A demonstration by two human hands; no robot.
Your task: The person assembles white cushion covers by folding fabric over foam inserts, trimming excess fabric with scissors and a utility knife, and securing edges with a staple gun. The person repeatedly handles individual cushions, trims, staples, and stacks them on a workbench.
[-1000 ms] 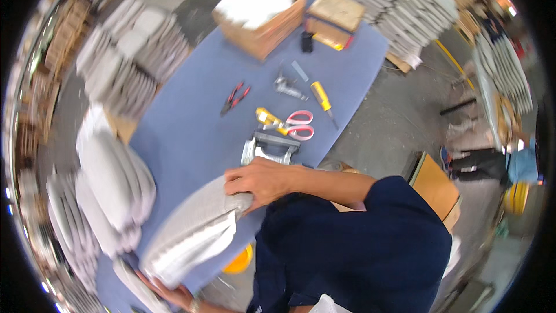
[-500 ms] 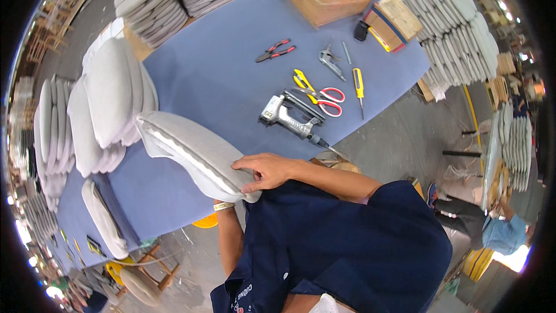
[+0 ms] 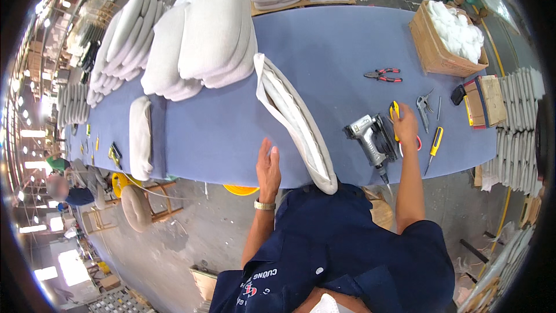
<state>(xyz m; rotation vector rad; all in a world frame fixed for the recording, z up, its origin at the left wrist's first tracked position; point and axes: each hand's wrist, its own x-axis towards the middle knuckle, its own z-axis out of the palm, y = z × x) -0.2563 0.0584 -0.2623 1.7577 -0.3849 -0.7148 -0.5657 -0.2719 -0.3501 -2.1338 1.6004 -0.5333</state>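
A light grey cushion (image 3: pixel 298 127) rests on its side across the table's front edge, its near end against my shirt. Along its upward edge the fabric cover gapes, and white filling shows. Left of it is my left hand (image 3: pixel 268 168), open, fingers stretched, apart from the cushion. My right hand (image 3: pixel 405 124) is closed at the yellow-handled tool (image 3: pixel 395 109), which still lies on the table. Red-and-white scissor handles (image 3: pixel 419 142) peek out beside that wrist; their blades are hidden. A metal staple gun (image 3: pixel 368 139) with a hose lies just left of this hand.
On the blue table (image 3: pixel 330 46) lie red-handled pliers (image 3: pixel 383 75), a grey trigger tool (image 3: pixel 424 109) and a yellow screwdriver (image 3: pixel 435 144). A carton (image 3: pixel 440 52) of white stuffing stands far right. Stacked cushions (image 3: pixel 217 35) fill the back left; another cushion (image 3: pixel 141 139) lies left.
My right hand has left the cushion and reached right to the yellow-handled tool. My left hand has come out from beneath the cushion. The view has swung left.
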